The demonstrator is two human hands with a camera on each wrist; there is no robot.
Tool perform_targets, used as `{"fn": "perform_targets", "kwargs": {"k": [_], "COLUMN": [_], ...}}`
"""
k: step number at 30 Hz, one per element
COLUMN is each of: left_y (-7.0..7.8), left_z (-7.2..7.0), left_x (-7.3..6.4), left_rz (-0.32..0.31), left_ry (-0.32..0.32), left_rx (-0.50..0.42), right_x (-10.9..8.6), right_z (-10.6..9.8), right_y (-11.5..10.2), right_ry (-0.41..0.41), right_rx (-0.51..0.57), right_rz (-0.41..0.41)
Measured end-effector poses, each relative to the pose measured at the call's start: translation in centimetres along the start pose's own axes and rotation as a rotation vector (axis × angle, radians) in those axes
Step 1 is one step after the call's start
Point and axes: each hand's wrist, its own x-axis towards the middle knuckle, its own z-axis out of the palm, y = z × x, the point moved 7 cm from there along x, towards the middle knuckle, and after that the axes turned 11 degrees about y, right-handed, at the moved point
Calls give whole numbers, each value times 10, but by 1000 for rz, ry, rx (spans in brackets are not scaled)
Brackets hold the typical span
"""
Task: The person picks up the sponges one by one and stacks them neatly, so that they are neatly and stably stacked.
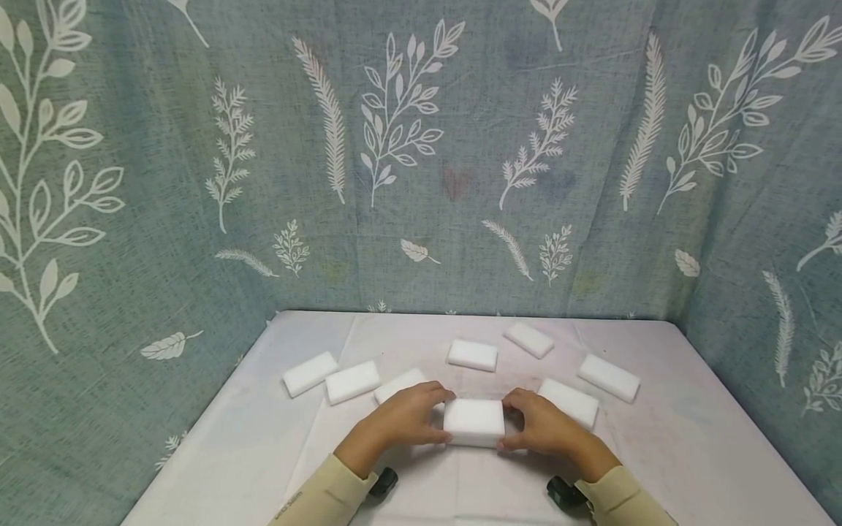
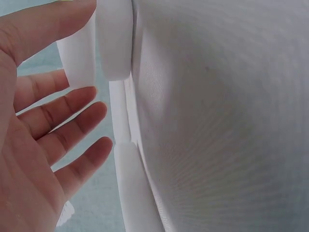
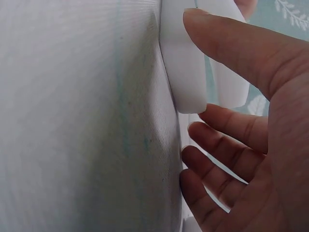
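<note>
In the head view a white sponge block (image 1: 473, 416) lies between my two hands near the front middle of the table. My left hand (image 1: 409, 418) pinches its left end, thumb on the near side and fingers on the far side. On the right end my right hand (image 1: 544, 427) grips it the same way. Both wrist views show two layers: an upper sponge block (image 2: 79, 58) at the fingers and a lower sponge block (image 3: 182, 72) against the tabletop, with a narrow gap between them. The remaining fingers of each hand spread loosely.
Three sponge blocks lie left, the nearest white block (image 1: 397, 383) partly behind my left hand. Behind the middle are a block (image 1: 472, 356) and another (image 1: 529, 340). A block (image 1: 571, 402) sits by my right hand, with one (image 1: 609, 378) beyond. Patterned curtain (image 1: 421, 241) surrounds the table.
</note>
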Motion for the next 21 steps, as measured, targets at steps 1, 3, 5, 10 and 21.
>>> {"fn": "perform_targets", "kwargs": {"k": [1, 3, 5, 10, 21], "left_y": [0, 0, 1, 1, 1], "left_z": [0, 0, 0, 2, 5], "left_x": [0, 0, 1, 1, -1], "left_rz": [-1, -1, -1, 1, -14], "left_ry": [1, 3, 2, -1, -21], "left_rx": [1, 3, 5, 13, 18], "right_x": [0, 1, 1, 0, -1], "right_z": [0, -1, -1, 0, 0], "right_y": [0, 1, 2, 5, 3], "right_ry": [-1, -2, -1, -11, -10], "right_rx": [4, 7, 12, 15, 14], "right_rz": [4, 12, 14, 15, 13]}}
